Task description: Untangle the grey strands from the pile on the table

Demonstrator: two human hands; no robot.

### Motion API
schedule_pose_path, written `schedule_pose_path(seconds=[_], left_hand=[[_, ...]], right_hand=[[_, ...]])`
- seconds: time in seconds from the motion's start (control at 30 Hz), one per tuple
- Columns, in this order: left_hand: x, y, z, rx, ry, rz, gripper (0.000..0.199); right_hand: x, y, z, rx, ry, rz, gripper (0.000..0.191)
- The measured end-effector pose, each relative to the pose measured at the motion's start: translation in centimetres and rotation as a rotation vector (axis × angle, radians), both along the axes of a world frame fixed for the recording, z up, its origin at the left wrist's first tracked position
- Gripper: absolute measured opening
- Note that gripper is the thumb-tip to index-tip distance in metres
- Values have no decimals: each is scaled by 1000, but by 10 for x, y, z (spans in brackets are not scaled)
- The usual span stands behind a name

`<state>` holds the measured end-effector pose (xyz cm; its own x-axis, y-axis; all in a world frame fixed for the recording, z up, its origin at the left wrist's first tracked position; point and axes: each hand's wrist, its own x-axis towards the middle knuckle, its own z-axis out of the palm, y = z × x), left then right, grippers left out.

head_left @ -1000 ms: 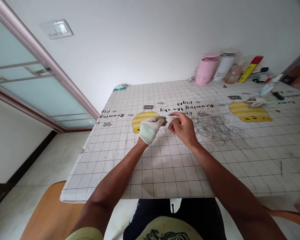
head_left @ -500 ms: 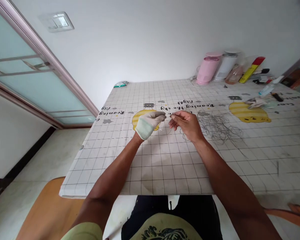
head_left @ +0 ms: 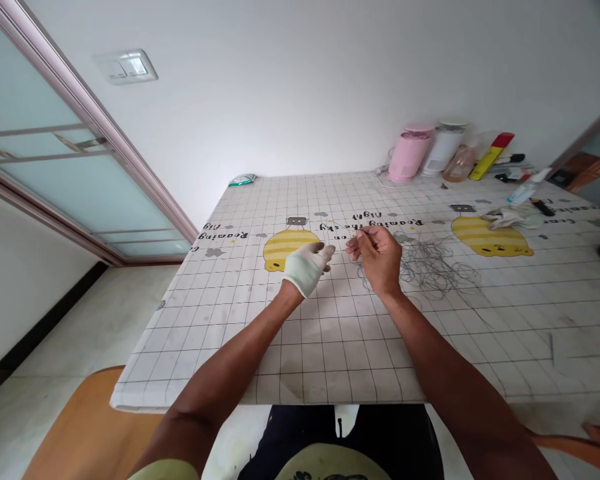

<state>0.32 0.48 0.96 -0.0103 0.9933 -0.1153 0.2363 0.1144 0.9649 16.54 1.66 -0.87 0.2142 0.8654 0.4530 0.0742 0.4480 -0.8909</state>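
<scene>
My left hand (head_left: 309,267) wears a pale white-green glove with greyish fingertips. It is above the tablecloth near a printed yellow bear, its fingers partly stretched and apart, with nothing visible in them. Bare and ungloved, my right hand (head_left: 377,260) pinches thumb against forefinger on what looks like a strand of thin wire, barely visible. Beside and partly under this hand lies a loose tangle of thin dark wire (head_left: 437,267), its curls spreading right over the cloth. A small gap separates the two hands.
The checked tablecloth (head_left: 320,360) covers the table. At the back right stand a pink cylinder (head_left: 409,153), a white cylinder (head_left: 443,150), a bottle (head_left: 460,165) and a yellow-red box (head_left: 491,157). A crumpled glove (head_left: 513,217) and spray bottle (head_left: 527,188) lie right. A green-white packet (head_left: 243,180) lies back left.
My left hand has turned, dropped slightly nearer to me, and its fingers have come apart. My right hand has shifted a little right, so the gap between the hands is wider.
</scene>
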Motion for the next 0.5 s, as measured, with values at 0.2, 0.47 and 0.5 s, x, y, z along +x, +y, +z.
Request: schedule_pose_path(seconds=[0.2, 0.47, 0.5], left_hand=[[12, 4, -17, -63, -312, 18, 23], [18, -1, -20, -73, -241, -2, 19], [16, 0, -18, -34, -142, 15, 23]], right_hand=[[-3, 1, -5, -32, -32, -24, 19], [4, 6, -7, -62, -55, -28, 19], [4, 6, -7, -53, -62, -4, 20]])
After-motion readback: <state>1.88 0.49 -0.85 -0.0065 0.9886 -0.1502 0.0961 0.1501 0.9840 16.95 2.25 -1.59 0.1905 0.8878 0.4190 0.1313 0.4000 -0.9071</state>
